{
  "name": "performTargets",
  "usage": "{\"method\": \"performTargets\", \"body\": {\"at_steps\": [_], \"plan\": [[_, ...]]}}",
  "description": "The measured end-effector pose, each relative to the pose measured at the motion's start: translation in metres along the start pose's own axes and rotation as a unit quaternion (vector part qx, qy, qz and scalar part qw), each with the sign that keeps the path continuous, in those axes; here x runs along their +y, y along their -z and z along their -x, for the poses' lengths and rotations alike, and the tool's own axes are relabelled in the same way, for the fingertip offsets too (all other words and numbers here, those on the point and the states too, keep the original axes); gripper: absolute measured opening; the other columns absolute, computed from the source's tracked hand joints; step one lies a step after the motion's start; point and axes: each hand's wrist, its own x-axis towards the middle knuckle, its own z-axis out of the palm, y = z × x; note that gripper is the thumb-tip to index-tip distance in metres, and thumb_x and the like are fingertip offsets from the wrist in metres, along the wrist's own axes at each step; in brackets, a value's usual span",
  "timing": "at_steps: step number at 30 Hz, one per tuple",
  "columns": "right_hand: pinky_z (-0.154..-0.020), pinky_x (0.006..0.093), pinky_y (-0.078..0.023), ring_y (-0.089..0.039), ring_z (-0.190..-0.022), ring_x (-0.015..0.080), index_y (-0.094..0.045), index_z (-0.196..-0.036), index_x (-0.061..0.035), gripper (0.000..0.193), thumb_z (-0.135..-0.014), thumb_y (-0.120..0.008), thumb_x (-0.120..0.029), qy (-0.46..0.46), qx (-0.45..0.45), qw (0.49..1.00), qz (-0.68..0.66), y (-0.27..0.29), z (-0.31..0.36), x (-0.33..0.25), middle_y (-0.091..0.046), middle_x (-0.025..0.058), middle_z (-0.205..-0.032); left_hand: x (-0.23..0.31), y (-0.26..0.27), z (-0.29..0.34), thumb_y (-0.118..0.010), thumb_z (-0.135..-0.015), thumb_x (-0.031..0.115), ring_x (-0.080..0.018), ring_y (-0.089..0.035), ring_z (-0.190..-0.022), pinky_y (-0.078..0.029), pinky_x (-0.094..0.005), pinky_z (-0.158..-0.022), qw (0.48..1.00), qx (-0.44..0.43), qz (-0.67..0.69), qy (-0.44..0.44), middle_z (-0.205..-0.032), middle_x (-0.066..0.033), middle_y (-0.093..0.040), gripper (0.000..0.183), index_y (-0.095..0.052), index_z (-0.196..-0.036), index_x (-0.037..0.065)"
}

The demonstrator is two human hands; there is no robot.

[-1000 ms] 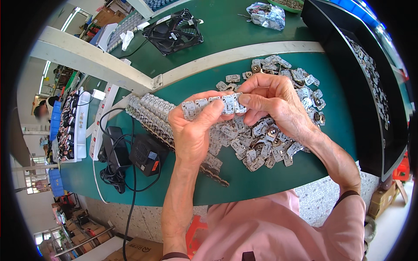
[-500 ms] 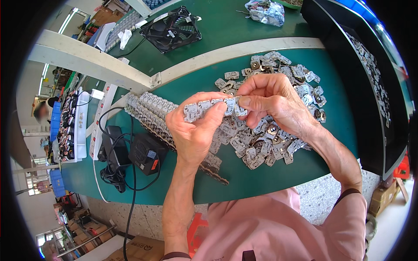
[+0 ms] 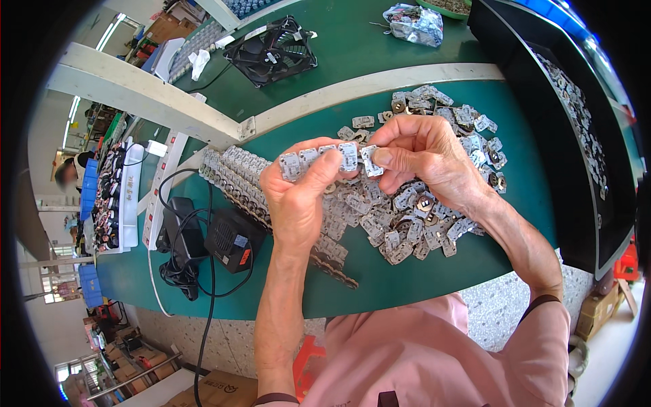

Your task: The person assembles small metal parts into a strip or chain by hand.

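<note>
My left hand point(image 3: 298, 203) is closed around a short row of small pale-grey rectangular parts point(image 3: 348, 157), standing side by side with the thumb across their front. A single pale-grey part of the same kind point(image 3: 370, 163) is pinched between the thumb and fingers of my right hand point(image 3: 430, 159). It sits at the right end of the row, slightly tilted, with a narrow gap between. Under and behind my hands spreads a loose pile of such parts point(image 3: 424, 234), some showing dark, round undersides. Long packed rows of them point(image 3: 237, 180) lie to the left, partly hidden by my left forearm.
A black bin point(image 3: 576, 224) with more parts stands at the right. Left on the green table point(image 3: 285, 298) are a black box-shaped device point(image 3: 230, 237), tangled cables and a power strip point(image 3: 159, 183). A white metal rail point(image 3: 380, 83) crosses behind, with a black fan point(image 3: 271, 54) beyond.
The part in my right hand has come slightly apart from the row and tilted. My left hand with the row has shifted a little to the left.
</note>
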Motion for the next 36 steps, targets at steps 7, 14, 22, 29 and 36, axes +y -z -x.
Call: {"method": "performTargets", "body": {"at_steps": [7,14,22,29,36], "plan": [[-0.055,0.0233,-0.053,-0.062,-0.059,0.0121,-0.060,-0.093,0.0033,0.017,-0.083,-0.065,-0.010,-0.001,0.006,1.000,-0.005,0.000,0.002,-0.001,-0.065,0.0099,-0.076,0.000,0.001,0.002,-0.065,-0.080,0.003,-0.0180,-0.064,-0.074,-0.056,-0.0298,-0.067,1.000,-0.011,-0.016,0.002,-0.085,-0.0135,-0.066,0.014,-0.065,-0.092,-0.005],[-0.054,0.0236,-0.053,-0.062,-0.058,0.0121,-0.060,-0.091,0.0032,0.015,-0.083,-0.064,-0.008,0.001,0.013,1.000,-0.003,-0.001,0.002,-0.001,-0.065,0.0095,-0.074,0.001,0.000,0.004,-0.062,-0.082,0.002,-0.0194,-0.064,-0.075,-0.055,-0.0319,-0.068,0.998,-0.030,-0.055,0.006,-0.085,-0.0138,-0.065,0.013,-0.064,-0.093,-0.006],[-0.054,0.0233,-0.053,-0.062,-0.057,0.0123,-0.060,-0.090,0.0028,0.015,-0.081,-0.065,-0.008,-0.013,0.018,1.000,-0.005,-0.002,0.003,-0.001,-0.065,0.0088,-0.074,0.000,0.000,0.004,-0.064,-0.079,0.000,-0.0134,-0.061,-0.068,-0.051,-0.0246,-0.065,0.996,-0.056,-0.059,-0.042,-0.080,-0.0078,-0.065,0.008,-0.066,-0.086,-0.005],[-0.057,0.0240,-0.054,-0.063,-0.060,0.0126,-0.060,-0.091,0.0021,0.016,-0.081,-0.066,-0.010,0.025,0.020,0.999,0.002,-0.004,0.005,-0.003,-0.064,0.0088,-0.074,0.004,0.006,0.004,-0.070,-0.076,0.005,-0.0073,-0.056,-0.063,-0.044,-0.0200,-0.058,0.993,0.000,-0.110,-0.037,-0.070,-0.0023,-0.063,0.011,-0.068,-0.083,-0.003],[-0.057,0.0227,-0.052,-0.064,-0.064,0.0134,-0.059,-0.088,0.0026,0.011,-0.081,-0.064,-0.004,0.061,-0.007,0.998,0.016,-0.005,0.007,0.007,-0.064,0.0096,-0.076,0.012,-0.002,0.010,-0.075,-0.070,0.008,-0.0087,-0.056,-0.062,-0.044,-0.0213,-0.056,0.973,-0.007,-0.232,0.016,-0.071,-0.0053,-0.064,0.024,-0.067,-0.087,-0.007]]}}
